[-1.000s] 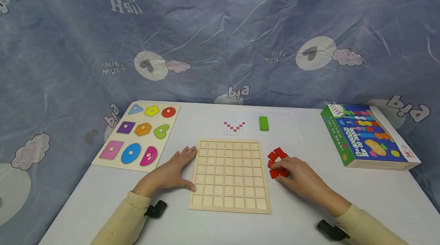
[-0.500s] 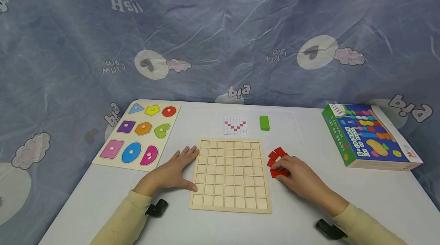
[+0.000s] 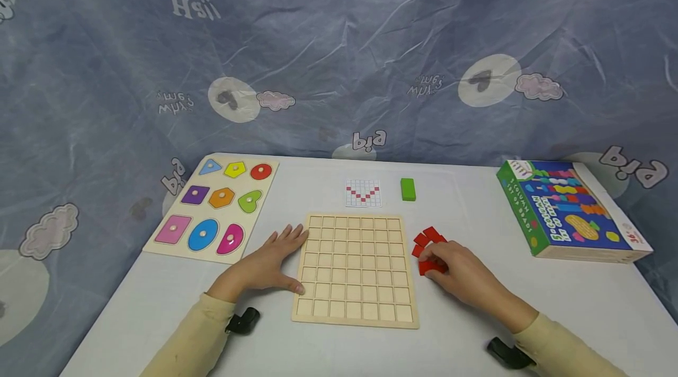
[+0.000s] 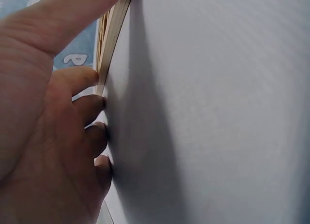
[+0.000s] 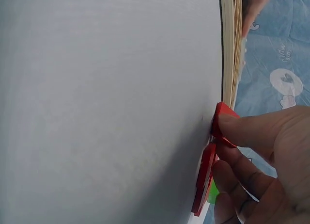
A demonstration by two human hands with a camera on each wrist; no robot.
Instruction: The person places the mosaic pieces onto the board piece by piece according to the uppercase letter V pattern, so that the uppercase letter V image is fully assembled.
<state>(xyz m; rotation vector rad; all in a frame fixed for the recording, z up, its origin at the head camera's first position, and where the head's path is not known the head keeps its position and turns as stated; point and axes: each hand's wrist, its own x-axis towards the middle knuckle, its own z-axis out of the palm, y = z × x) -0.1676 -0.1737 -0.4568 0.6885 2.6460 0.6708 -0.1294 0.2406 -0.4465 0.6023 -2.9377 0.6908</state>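
A wooden grid board lies flat in the middle of the table, its square cells bare. My left hand rests along the board's left side, fingers spread, with thumb and index fingertip touching the edge. Right of the board is a small cluster of red square tiles. There my right hand pinches one red tile between thumb and index finger, seen tilted in the right wrist view. Other red tiles lie under and beside the fingers, partly hidden by them.
Behind the board lie a small card with a red V pattern and a green block. A shape puzzle board is at the left, a colourful box at the right. A patterned blue cloth hangs behind the white table.
The right fingers have shifted the lower red tiles slightly to the right, closer together. My left hand and the grid board stay in place; the whole view has drifted a little.
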